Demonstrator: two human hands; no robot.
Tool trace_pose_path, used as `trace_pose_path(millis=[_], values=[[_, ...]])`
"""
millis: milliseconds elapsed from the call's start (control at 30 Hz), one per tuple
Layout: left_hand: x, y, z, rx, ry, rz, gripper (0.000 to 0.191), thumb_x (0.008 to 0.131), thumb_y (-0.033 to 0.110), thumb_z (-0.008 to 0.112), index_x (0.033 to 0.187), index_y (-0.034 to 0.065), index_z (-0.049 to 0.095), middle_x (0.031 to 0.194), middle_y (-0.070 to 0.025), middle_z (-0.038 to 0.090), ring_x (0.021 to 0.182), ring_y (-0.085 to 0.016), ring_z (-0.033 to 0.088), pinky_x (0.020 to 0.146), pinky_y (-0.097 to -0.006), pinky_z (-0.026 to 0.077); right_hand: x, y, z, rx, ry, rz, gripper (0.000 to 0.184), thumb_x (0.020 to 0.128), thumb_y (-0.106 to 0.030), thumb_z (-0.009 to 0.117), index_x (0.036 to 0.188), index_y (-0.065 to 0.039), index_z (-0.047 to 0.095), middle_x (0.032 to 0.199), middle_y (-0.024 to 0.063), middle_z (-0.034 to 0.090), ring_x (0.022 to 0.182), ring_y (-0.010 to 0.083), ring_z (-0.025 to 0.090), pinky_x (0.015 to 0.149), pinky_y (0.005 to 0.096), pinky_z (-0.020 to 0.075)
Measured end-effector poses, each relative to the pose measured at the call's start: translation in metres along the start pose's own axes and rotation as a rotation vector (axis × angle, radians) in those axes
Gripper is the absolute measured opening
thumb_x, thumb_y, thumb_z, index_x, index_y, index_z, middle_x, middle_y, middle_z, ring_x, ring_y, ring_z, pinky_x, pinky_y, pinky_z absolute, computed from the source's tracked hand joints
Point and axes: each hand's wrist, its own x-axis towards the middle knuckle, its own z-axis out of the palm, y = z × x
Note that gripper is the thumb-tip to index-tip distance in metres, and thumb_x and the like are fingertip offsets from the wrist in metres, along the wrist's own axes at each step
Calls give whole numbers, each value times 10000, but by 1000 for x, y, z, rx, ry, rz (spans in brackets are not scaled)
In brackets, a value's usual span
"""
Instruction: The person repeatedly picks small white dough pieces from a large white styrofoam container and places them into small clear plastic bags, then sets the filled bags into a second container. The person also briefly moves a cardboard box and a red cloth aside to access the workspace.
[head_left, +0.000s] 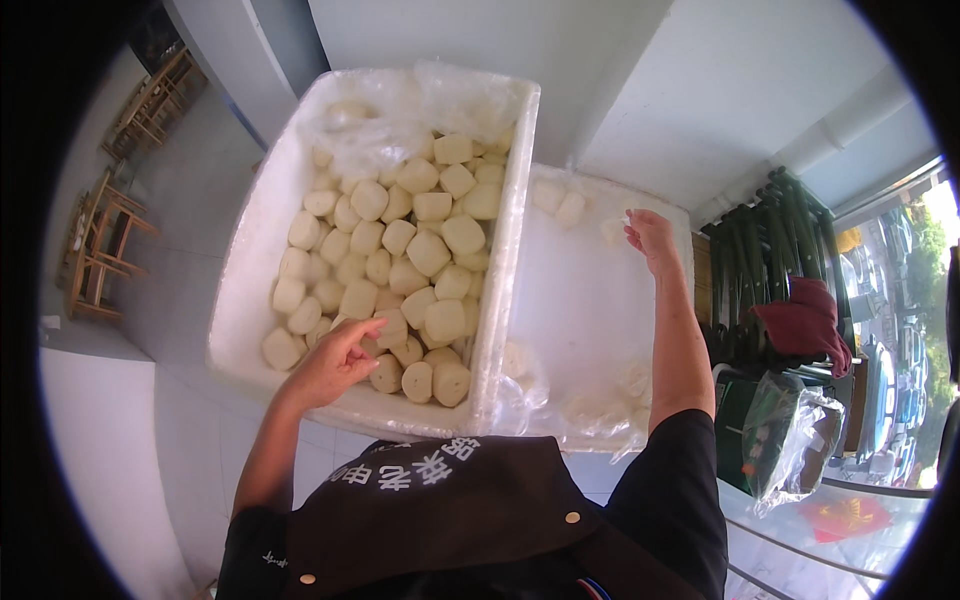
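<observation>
A white foam box (501, 270) before me holds many pale, rounded steamed buns (428, 253), heaped together. Over its near left corner, my left hand (341, 360) hangs with thumb and index finger apart, close to the nearest buns and with nothing seen in it. To the right is a second white foam box (577, 300), with several pale buns (559, 201) blurred at its far end. My right hand (649, 236) is above its far right part, fingers curled. A small whitish bit shows at those fingertips; whether they grip it is unclear.
Clear plastic film (375, 135) bunches over the first box's far end. Bagged pale pieces (600, 412) lie along the second box's near side. Dark green folded poles (772, 255), a maroon cloth (802, 322) and a clear plastic bag (787, 442) are at right; wooden chairs (112, 240) at far left.
</observation>
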Motion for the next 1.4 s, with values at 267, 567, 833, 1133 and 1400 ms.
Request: trace_pose_path(millis=[267, 567, 833, 1133, 1400], values=[[-2, 0, 2, 74, -83, 66, 347, 891, 110, 618, 1229, 44, 583, 1138, -119, 560, 907, -213, 634, 783, -320, 510, 33, -58, 22, 14, 80, -186, 117, 887, -129, 660, 919, -17, 670, 808, 31, 662, 731, 110, 640, 643, 204, 494], [-4, -5, -1, 230, -230, 233, 113, 900, 169, 585, 868, 63, 609, 1017, -81, 597, 893, -297, 596, 772, -383, 479, 2, -148, 233, -987, 177, -666, 346, 777, -274, 748, 1020, -64, 617, 1134, 102, 602, 1109, 275, 549, 872, 388, 484], [-8, 1, -22, -116, -103, 308, 288, 849, 69, 632, 1133, 108, 604, 1160, -71, 573, 1018, -232, 591, 812, -353, 492, 23, -155, 240, -384, 230, -552, 136, 866, -142, 630, 927, -21, 622, 814, 49, 620, 751, 193, 553, 695, 327, 457], [29, 29, -165, -79, 574, 545, 850, 735, 183, 808, 1458, 160, 363, 1435, -90, 406, 1326, -269, 415, 1059, -433, 366, -185, -173, 233, -5, -635, -260, 240, 904, 19, 564, 1125, -38, 637, 896, -42, 605, 797, 57, 529, 716, 227, 462], [37, 6, -194, 27, -28, 485, 471, 796, 224, 779, 1215, 141, 582, 1288, -39, 557, 1135, -185, 534, 952, -370, 449, -274, -133, 278, -720, -544, -710, 246, 763, 50, 701, 992, -34, 669, 1182, 96, 633, 972, 132, 609, 831, 309, 520]])
